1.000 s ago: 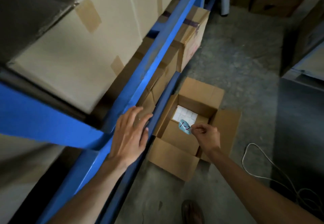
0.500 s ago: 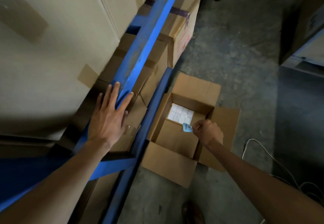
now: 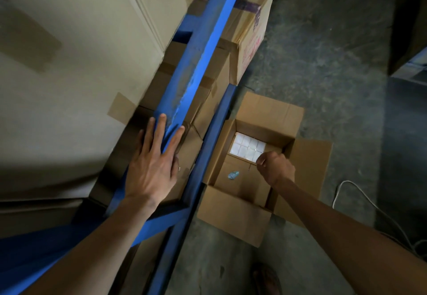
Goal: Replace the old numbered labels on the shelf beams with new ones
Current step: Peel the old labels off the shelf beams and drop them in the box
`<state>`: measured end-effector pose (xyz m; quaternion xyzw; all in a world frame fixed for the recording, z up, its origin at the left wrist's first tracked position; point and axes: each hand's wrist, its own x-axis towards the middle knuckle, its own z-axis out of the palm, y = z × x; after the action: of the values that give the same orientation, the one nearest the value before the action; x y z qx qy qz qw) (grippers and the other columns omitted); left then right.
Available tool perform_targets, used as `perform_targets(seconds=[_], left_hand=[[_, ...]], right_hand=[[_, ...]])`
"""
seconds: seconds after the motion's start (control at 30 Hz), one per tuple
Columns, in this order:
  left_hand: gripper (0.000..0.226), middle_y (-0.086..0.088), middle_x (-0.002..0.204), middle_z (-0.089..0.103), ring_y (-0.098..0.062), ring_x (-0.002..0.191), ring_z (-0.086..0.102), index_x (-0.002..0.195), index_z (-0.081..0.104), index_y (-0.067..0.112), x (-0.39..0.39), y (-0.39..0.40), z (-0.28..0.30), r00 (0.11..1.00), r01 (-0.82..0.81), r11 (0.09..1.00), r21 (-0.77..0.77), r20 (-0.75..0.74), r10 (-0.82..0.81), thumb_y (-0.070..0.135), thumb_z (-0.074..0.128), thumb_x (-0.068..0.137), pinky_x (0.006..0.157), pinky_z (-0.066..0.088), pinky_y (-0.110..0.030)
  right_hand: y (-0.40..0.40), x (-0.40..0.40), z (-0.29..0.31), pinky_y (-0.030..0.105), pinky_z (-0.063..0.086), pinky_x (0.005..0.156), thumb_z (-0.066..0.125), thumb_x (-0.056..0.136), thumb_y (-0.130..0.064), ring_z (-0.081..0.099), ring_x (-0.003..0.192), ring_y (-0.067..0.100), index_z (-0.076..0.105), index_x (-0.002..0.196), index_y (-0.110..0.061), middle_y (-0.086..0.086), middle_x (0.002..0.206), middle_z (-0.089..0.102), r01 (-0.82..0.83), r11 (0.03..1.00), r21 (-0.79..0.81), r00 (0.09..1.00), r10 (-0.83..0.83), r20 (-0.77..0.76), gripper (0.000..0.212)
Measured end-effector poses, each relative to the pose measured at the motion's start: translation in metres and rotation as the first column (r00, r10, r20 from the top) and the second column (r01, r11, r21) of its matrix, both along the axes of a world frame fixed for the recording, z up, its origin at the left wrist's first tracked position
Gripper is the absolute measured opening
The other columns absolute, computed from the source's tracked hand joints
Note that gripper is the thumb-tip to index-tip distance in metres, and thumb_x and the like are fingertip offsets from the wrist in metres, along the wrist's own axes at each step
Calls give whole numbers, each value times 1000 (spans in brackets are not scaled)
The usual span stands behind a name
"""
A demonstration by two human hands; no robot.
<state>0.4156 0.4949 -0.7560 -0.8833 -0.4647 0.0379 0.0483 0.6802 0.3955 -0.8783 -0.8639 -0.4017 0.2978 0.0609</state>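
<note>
My left hand [image 3: 152,163] lies flat with fingers spread on the blue shelf beam [image 3: 196,59], which runs up the middle of the view. An open cardboard box [image 3: 233,214] stands on the floor to the right of the rack. A crumpled pale blue old label [image 3: 233,175] lies on the box's inner flap. A sheet of white new labels [image 3: 247,148] shows at the box's bottom. My right hand [image 3: 276,167] hovers over the box just right of the crumpled label, fingers curled shut with nothing visible in them.
Large taped cartons [image 3: 80,64] fill the shelves on the left. A lower blue beam [image 3: 208,147] runs beside the open box. A white cable [image 3: 360,193] lies on the concrete floor at the right. A shoe [image 3: 268,278] shows at the bottom edge.
The pale blue label has left my right hand and now lies inside the box. My left hand has stayed flat on the beam while the view tilted down and nearer the rack.
</note>
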Motion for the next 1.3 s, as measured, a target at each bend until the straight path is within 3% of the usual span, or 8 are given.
perform_targets(seconds=[0.23,0.4,0.5,0.63,0.77,0.93,1.13,1.3], left_hand=[[72,-15,166,4,-35,152,9,156,18,27,-1,2,1,1000,18,1000,-5,18,-18,29,52,93,119,27,-53],[88,-9,163,-26,-32,151,-18,151,-14,42,6,-10,21,998,-54,982,-183,-22,51,43,53,93,124,6,-51],[79,-4,159,-31,-28,151,-20,154,-9,38,6,-44,43,996,-83,978,-189,6,86,41,46,97,125,1,-48],[64,-8,167,-2,-25,154,-2,157,15,27,1,-86,95,985,-79,982,-172,136,103,37,42,100,125,9,-41],[54,-12,158,36,-29,145,35,150,38,21,-16,-130,172,958,-115,993,-30,261,119,34,46,98,117,33,-39],[46,-8,140,55,-27,126,55,137,54,17,-61,-194,262,933,-170,978,120,338,121,29,53,92,101,48,-40],[45,-8,144,53,-28,135,47,134,56,18,-134,-294,348,879,-292,907,303,459,129,30,50,91,107,41,-41],[45,-8,141,55,-25,136,44,131,58,19,-213,-376,395,807,-429,795,429,577,125,27,56,87,106,38,-41]], right_hand=[[-7,-10,41,26,54,66,63,90,-23,68,86,19,73,89,-22,1,87,73,24,970,243,937,62,-343,10],[-13,-22,97,28,54,71,63,90,-30,65,79,9,72,97,-24,-7,90,72,3,919,394,906,164,-390,13],[-16,-34,143,21,49,71,64,90,-36,63,82,3,68,104,-27,-8,93,70,-2,883,469,879,224,-420,17],[-26,-51,209,25,51,84,64,91,-38,64,92,7,65,111,-27,-8,94,70,4,835,551,854,284,-435,23],[-49,-78,285,2,44,69,64,91,-37,63,83,-11,61,105,-35,-19,85,68,-14,753,658,847,358,-392,14],[-95,-130,374,15,50,76,64,92,-37,65,84,-5,65,110,-32,-12,91,71,16,648,761,811,437,-388,19],[-170,-216,463,4,44,77,60,94,-36,62,98,-7,63,120,-30,-19,105,69,31,462,886,763,562,-320,27],[-224,-298,513,22,50,78,63,94,-23,65,90,5,63,116,-29,-9,99,72,86,377,922,668,665,-334,23]])
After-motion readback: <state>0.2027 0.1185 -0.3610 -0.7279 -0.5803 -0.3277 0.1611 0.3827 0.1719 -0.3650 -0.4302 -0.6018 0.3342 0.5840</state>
